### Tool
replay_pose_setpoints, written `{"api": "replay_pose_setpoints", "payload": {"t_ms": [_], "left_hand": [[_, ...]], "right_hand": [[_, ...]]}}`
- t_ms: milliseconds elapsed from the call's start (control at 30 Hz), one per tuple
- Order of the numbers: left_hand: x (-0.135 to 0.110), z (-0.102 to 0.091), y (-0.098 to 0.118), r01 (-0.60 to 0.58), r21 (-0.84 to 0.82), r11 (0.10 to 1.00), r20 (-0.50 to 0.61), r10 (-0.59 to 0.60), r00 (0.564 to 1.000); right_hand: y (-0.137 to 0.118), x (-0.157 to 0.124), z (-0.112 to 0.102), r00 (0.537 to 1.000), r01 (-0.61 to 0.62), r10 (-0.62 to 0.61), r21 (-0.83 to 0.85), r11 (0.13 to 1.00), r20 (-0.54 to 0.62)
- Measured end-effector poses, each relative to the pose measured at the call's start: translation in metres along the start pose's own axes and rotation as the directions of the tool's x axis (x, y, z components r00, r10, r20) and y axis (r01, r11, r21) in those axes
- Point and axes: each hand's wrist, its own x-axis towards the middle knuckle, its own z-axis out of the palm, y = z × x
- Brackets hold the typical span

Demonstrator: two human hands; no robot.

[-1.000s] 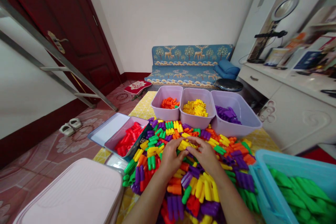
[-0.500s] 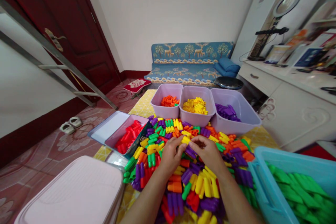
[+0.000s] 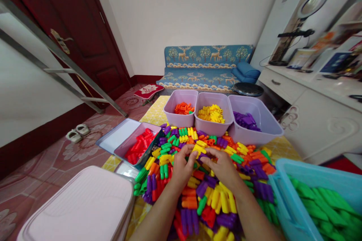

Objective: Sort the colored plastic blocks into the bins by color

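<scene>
A big heap of plastic tube blocks [image 3: 215, 196] in several colours covers the yellow table. Over its middle my left hand [image 3: 182, 167] and my right hand [image 3: 223, 167] meet, fingers curled around a yellow block [image 3: 198, 150] held between them. Purple blocks lie just under the fingertips. Behind the heap stand three lilac bins: one with orange blocks [image 3: 182, 108], one with yellow blocks [image 3: 212, 114], one with purple blocks [image 3: 246, 120]. A bin of red blocks [image 3: 138, 147] is at the left, and a blue bin of green blocks [image 3: 325, 203] is at the right.
A pale pink lidded box [image 3: 79, 207] sits at the near left. A grey-blue lid [image 3: 113, 141] lies beside the red bin. Beyond the table are a patterned sofa [image 3: 206, 67], a stool, a white cabinet [image 3: 311, 113] at right, and a ladder and door at left.
My two hands have stayed together over the heap's middle, shifting slightly and working the yellow block between the fingertips. The view has drifted a little.
</scene>
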Motion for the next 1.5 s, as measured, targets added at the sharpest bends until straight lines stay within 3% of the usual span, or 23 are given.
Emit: {"api": "replay_pose_setpoints", "payload": {"t_ms": [133, 267, 433, 533, 600, 667, 733, 800, 900, 1033, 1100, 1367, 1500], "left_hand": [[-0.001, 0.001, 0.0, -0.023, 0.048, 0.999, 0.052, 0.021, 0.998], [-0.001, 0.002, -0.002, -0.043, 0.079, 0.996, 0.022, 0.041, 0.999], [0.002, -0.003, -0.009, 0.048, 0.05, 0.998, -0.152, -0.04, 0.988], [0.005, -0.006, -0.011, 0.025, 0.114, 0.993, -0.097, -0.014, 0.995], [0.006, -0.006, -0.011, -0.046, 0.191, 0.981, -0.036, 0.053, 0.998], [0.007, -0.005, -0.011, -0.095, 0.247, 0.964, -0.001, 0.098, 0.995], [0.007, -0.004, -0.012, -0.107, 0.277, 0.955, 0.015, 0.107, 0.994], [0.007, -0.003, -0.014, -0.108, 0.304, 0.947, 0.024, 0.106, 0.994], [0.006, -0.003, -0.016, -0.107, 0.334, 0.936, 0.035, 0.101, 0.994], [0.005, -0.003, -0.016, -0.092, 0.354, 0.931, 0.046, 0.081, 0.996], [0.005, -0.003, -0.015, -0.088, 0.362, 0.928, 0.05, 0.075, 0.996], [0.006, -0.002, -0.011, -0.078, 0.385, 0.919, 0.055, 0.062, 0.997], [0.007, -0.001, -0.013, -0.089, 0.387, 0.918, 0.058, 0.072, 0.996]], "right_hand": [[-0.004, -0.001, -0.005, 0.999, 0.045, -0.043, -0.103, 0.994, 0.026], [-0.007, -0.002, -0.006, 0.999, 0.017, -0.025, -0.171, 0.985, -0.043], [-0.003, -0.002, -0.009, 0.998, -0.047, 0.047, 0.004, 0.999, -0.028], [0.001, 0.0, -0.016, 0.987, -0.073, 0.097, 0.182, 0.981, -0.131], [0.002, 0.001, -0.02, 0.95, -0.063, 0.156, 0.325, 0.944, -0.269], [0.002, 0.003, -0.025, 0.885, -0.001, 0.216, 0.463, 0.886, -0.412], [0.0, 0.004, -0.03, 0.813, 0.119, 0.242, 0.558, 0.821, -0.529], [-0.003, 0.004, -0.035, 0.771, 0.266, 0.22, 0.616, 0.741, -0.598], [-0.006, 0.004, -0.045, 0.765, 0.403, 0.175, 0.672, 0.621, -0.62], [-0.004, 0.003, -0.053, 0.78, 0.411, 0.196, 0.723, 0.556, -0.595], [-0.004, 0.003, -0.054, 0.764, 0.429, 0.215, 0.728, 0.535, -0.608], [-0.012, 0.01, -0.054, 0.626, 0.523, 0.294, 0.668, 0.529, -0.723], [-0.01, 0.016, -0.057, 0.603, 0.508, 0.319, 0.66, 0.554, -0.732]]}}
